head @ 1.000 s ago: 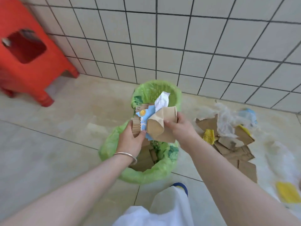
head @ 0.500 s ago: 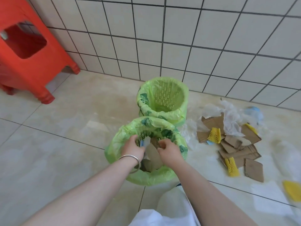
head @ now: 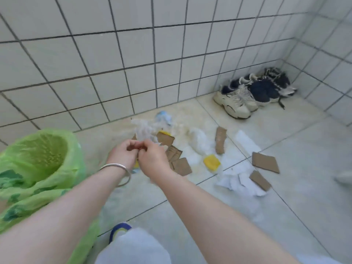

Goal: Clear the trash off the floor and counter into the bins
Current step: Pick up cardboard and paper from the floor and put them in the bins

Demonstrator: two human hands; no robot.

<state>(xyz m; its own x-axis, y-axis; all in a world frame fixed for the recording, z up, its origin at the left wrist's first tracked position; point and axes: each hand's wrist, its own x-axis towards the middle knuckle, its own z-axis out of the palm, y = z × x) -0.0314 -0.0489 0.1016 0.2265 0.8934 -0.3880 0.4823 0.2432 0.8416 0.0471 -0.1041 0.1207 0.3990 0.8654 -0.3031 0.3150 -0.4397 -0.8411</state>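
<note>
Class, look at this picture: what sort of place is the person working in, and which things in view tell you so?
Probably a tiled utility corner of a home, perhaps a balcony or washroom. The white tiled wall meets a tiled floor, worn sneakers sit in the corner, and a green-lined bin stands beside scattered cardboard scraps.

I note: green bin liner [head: 38, 168], darker green print; brown cardboard pieces [head: 264, 161]; yellow foam [head: 211, 162]; white paper [head: 245, 143]; white wall tiles [head: 133, 54], dark grout; cream and navy shoes [head: 253, 94].

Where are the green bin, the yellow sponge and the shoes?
green bin [head: 41, 149], head view, inner wall of the liner.
yellow sponge [head: 211, 162], head view, middle of its top face.
shoes [head: 238, 101], head view, laces of the beige shoe.
</note>
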